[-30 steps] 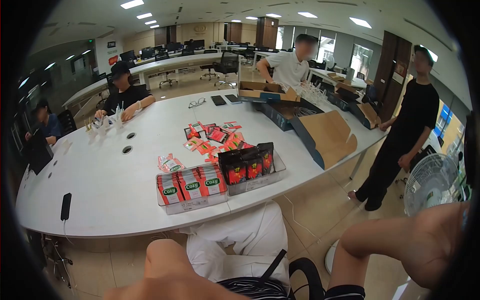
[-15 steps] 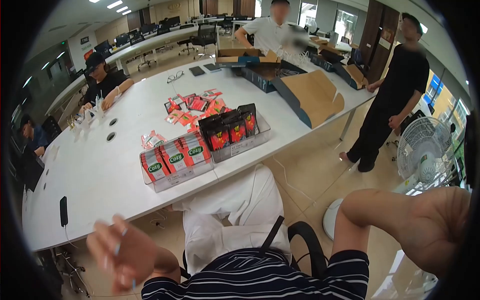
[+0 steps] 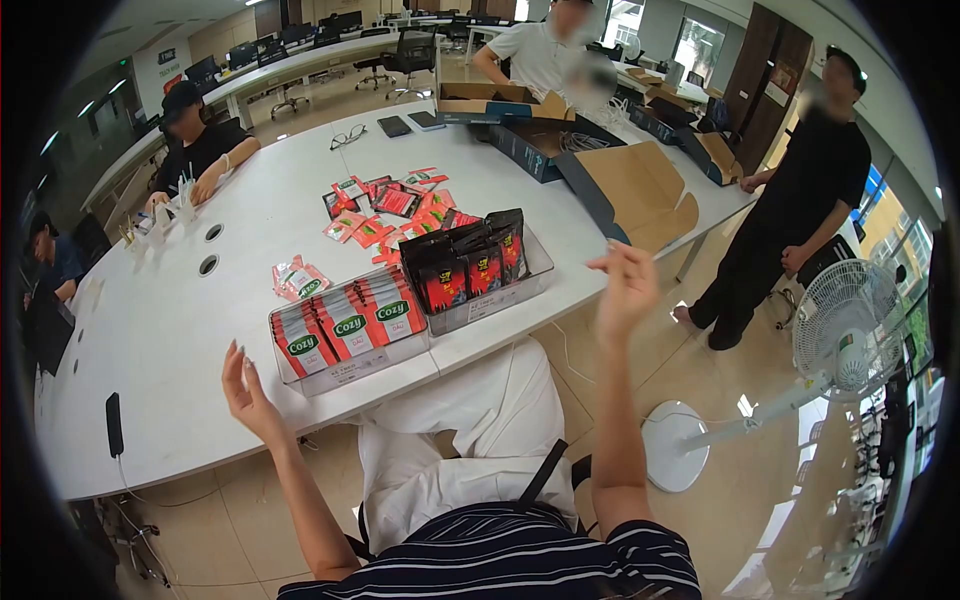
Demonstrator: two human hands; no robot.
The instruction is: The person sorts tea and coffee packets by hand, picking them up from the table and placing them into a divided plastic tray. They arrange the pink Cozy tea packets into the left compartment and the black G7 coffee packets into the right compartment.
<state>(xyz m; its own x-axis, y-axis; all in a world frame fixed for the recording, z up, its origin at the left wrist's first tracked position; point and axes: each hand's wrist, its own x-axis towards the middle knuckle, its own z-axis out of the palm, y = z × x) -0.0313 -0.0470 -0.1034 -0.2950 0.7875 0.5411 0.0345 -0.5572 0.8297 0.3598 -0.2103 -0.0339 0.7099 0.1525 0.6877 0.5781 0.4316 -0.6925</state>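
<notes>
My left hand (image 3: 252,398) is raised at the table's front edge with its fingers apart and nothing in them. Just right of it stands a clear plastic bin (image 3: 345,376) packed with upright red and white "Cozy" sachets (image 3: 349,327). A second clear bin (image 3: 495,308) adjoins it, filled with black and red packets (image 3: 484,268). My right hand (image 3: 628,285), a little blurred, hovers to the right of that bin. Its fingers are loosely bent and apart, with nothing visible in them. Behind the bins, loose sachets (image 3: 397,202) lie in a pile, and a few more (image 3: 299,278) lie nearer the left bin.
Opened cardboard boxes (image 3: 630,195) occupy the table's far right. Glasses (image 3: 348,137) and two phones (image 3: 394,126) lie at the back. A black phone-like device (image 3: 115,424) with a cable is at left. A standing fan (image 3: 848,330) is at right. Several people are around.
Both hands have moved up and forward toward the bins, the right one coming inward from the far right edge. The view has shifted slightly. The bins and sachets look unchanged.
</notes>
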